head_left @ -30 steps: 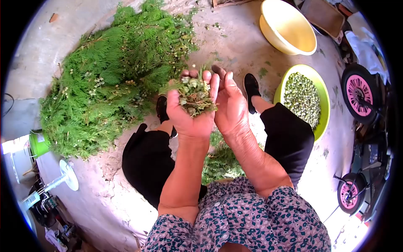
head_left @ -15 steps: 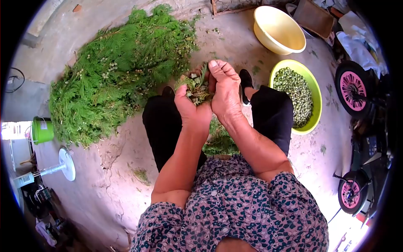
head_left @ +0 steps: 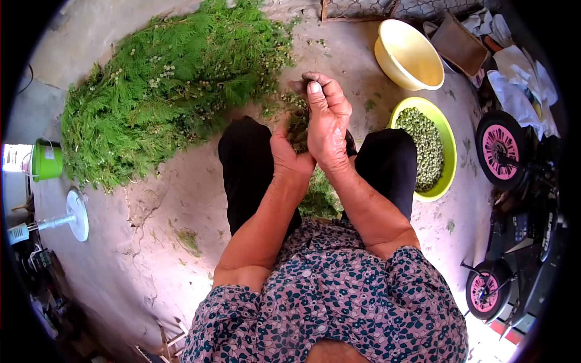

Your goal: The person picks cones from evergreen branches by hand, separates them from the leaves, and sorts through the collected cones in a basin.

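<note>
Head view: left hand (head_left: 287,148) has its grip curled round a dark clump of sprigs (head_left: 296,126), held in front of the body between the knees. Right hand (head_left: 328,118) is up against it, fingers curled, thumb near the fingertips; it covers part of the clump, so can't tell whether its grip has anything. Progress, judging by what's visible: lime-green bowl (head_left: 449,160) carries a deep load of small green cones (head_left: 422,148), so a fair amount is done; big pile of leafy branches (head_left: 163,91) on the floor (head_left: 200,199) has pale clusters among the foliage, so plenty is left. More greenery (head_left: 321,196) between the legs. Around: pale yellow basin (head_left: 414,54) just beyond the bowl, green bucket (head_left: 47,160) beside the pile, pink-wheeled bike (head_left: 501,151) at the far right. In the way: right knee (head_left: 387,163), between hands and bowl.
</note>
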The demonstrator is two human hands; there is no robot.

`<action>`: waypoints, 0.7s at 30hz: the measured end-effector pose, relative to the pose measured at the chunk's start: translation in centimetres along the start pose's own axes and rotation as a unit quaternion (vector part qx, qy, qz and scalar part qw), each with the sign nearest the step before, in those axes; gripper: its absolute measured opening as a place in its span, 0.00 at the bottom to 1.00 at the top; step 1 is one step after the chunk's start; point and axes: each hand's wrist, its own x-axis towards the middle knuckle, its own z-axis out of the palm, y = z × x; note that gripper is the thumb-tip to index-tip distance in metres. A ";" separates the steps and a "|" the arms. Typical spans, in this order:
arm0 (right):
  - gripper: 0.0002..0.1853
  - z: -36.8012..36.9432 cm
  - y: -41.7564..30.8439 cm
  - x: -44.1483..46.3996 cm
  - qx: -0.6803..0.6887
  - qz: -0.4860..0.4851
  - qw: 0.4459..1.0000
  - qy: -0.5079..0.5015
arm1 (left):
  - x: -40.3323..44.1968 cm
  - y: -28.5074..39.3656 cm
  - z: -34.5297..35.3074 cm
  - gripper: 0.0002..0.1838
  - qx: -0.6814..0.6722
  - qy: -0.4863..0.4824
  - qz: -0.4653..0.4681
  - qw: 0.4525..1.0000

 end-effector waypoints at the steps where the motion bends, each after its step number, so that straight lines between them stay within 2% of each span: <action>1: 0.07 -0.1 -0.2 0.1 -0.002 0.005 1.000 -0.001 | 0.0 -0.1 -0.2 0.17 -0.025 -0.016 -0.025 0.999; 4: 0.08 -1.6 -0.9 0.6 -0.018 0.020 0.999 -0.040 | -0.2 0.2 -0.6 0.15 -0.033 -0.010 -0.050 0.998; 7: 0.14 -4.0 -2.5 0.7 -0.176 0.053 0.979 -0.093 | 0.5 0.4 -1.1 0.12 -0.043 0.009 -0.059 0.997; 9: 0.28 -6.0 -2.2 0.6 -0.275 0.109 0.942 -0.157 | 0.5 0.6 -0.6 0.12 -0.078 0.004 -0.057 0.995; 11: 0.35 -6.9 -2.0 0.1 -0.343 0.161 0.901 -0.211 | 1.1 0.8 -2.0 0.13 -0.070 -0.022 -0.067 0.995; 13: 0.39 -6.7 -1.7 -0.6 -0.284 0.252 0.903 -0.204 | 1.4 1.0 -2.7 0.15 0.004 -0.071 -0.093 0.993; 14: 0.37 -6.6 -1.6 -0.9 -0.284 0.218 0.908 -0.219 | 1.4 1.4 -3.0 0.16 -0.024 -0.077 -0.139 0.987; 15: 0.36 -6.6 -1.5 -1.1 -0.282 0.185 0.912 -0.234 | 1.4 1.2 -3.0 0.16 -0.024 -0.073 -0.138 0.987; 16: 0.36 -6.5 -1.5 -1.2 -0.280 0.188 0.912 -0.234 | 1.5 0.8 -2.9 0.15 -0.031 -0.054 -0.094 0.994; 17: 0.33 -6.4 -1.5 -1.3 -0.301 0.107 0.910 -0.263 | 1.4 0.5 -2.5 0.15 -0.037 -0.035 -0.051 0.997; 18: 0.30 -6.3 -1.5 -1.4 -0.320 0.023 0.901 -0.291 | 0.6 0.5 -1.8 0.15 0.022 -0.026 -0.019 0.999; 19: 0.30 -6.4 -1.4 -1.5 -0.319 0.025 0.901 -0.291 | 0.6 0.6 -1.9 0.15 0.022 -0.024 -0.019 0.999; 21: 0.22 -6.5 -1.0 -2.0 -0.332 0.028 0.896 -0.293 | 0.9 0.8 -2.2 0.15 0.060 -0.012 -0.048 0.997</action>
